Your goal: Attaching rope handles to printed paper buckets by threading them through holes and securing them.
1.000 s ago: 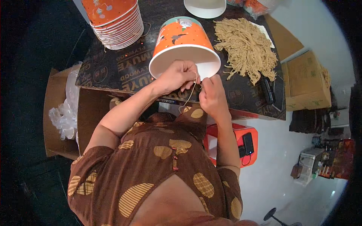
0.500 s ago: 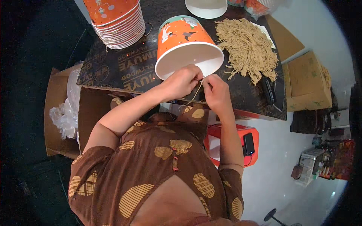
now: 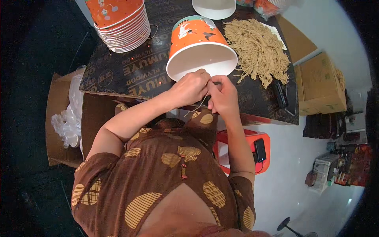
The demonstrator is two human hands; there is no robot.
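Observation:
An orange paper bucket (image 3: 199,39) with white and dark printed figures lies on its side on the table, its white mouth toward me. At the near edge of its rim, my left hand (image 3: 192,87) is closed, the fingertips pinching a thin tan cord (image 3: 204,100). My right hand (image 3: 224,94) meets it there, its thumb and forefinger closed on the same cord. The cord's loose tail dangles below my hands, over the table edge. My fingers hide where the cord meets the bucket.
A stack of similar buckets (image 3: 123,33) stands at the far left, near a white-mouthed bucket (image 3: 214,8). Tan cords (image 3: 258,49) lie heaped on the right, by a black object (image 3: 281,94). Cardboard boxes (image 3: 321,85) flank the dark table (image 3: 114,75). A red stool (image 3: 265,148) is below.
The bucket has turned a little and shifted slightly right. My right hand has rolled over, its lower fingers now showing beneath; my left hand has stayed close to the rim.

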